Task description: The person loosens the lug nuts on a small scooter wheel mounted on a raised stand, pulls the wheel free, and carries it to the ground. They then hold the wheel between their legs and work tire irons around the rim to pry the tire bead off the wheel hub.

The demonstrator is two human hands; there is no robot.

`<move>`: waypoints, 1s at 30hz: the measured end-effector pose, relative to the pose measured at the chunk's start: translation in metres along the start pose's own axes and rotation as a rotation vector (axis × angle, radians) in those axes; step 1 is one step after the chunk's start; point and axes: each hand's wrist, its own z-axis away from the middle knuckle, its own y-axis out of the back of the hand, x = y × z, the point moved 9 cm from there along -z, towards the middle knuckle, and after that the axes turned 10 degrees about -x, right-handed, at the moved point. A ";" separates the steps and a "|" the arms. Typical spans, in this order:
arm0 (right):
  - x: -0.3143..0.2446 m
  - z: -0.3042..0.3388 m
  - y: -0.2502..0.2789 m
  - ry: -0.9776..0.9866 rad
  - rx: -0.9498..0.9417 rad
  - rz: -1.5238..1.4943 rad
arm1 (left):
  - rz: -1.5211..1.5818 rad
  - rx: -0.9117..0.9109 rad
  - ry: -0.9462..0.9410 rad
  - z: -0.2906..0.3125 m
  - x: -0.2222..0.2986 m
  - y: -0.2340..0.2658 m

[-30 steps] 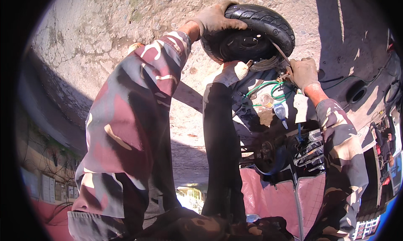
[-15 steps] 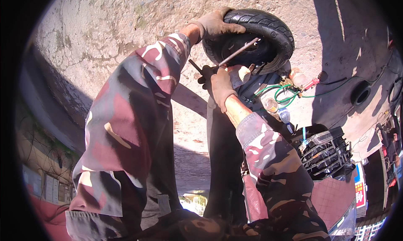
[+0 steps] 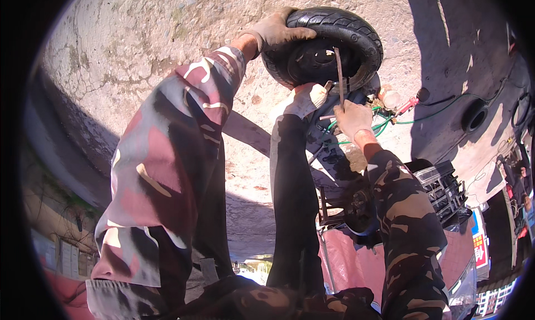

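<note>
A black tyre (image 3: 356,33) on a dark wheel rim leans at the top of the view. My left hand (image 3: 278,31), in a worn work glove, is wrapped over the tyre's upper left edge, its thumb along the sidewall. My gloved right hand (image 3: 354,119) grips the lower end of a long metal tyre lever (image 3: 339,77). The lever stands nearly upright, its upper end in front of the wheel's inside. Between my hands, my light-coloured shoe (image 3: 305,98) is against the tyre's lower edge. Whether the lever's end is under the tyre's bead, I cannot tell.
Right of the tyre, a green hose (image 3: 383,127) curls beside a pinkish round container (image 3: 390,98) and a red-handled tool (image 3: 408,105). Another tyre (image 3: 475,116) lies farther right. A dark plastic crate (image 3: 440,192) stands near my right forearm. The ground is rough concrete.
My right hand has moved right, swinging the lever from a slant to nearly upright and uncovering my shoe. The tyre and my left hand have shifted slightly left.
</note>
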 end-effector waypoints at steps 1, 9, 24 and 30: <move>-0.038 0.013 -0.015 -0.003 -0.058 -0.249 | 0.017 -0.012 0.011 0.000 -0.001 -0.002; -0.213 0.085 -0.017 0.460 -0.370 -1.315 | 0.005 -0.038 0.048 0.004 -0.006 0.002; -0.051 0.147 -0.080 0.138 -0.054 -1.788 | -0.146 0.015 0.134 0.032 -0.030 -0.006; -0.074 0.190 -0.054 0.103 -0.146 -1.568 | -0.776 -0.210 0.048 0.016 0.117 0.054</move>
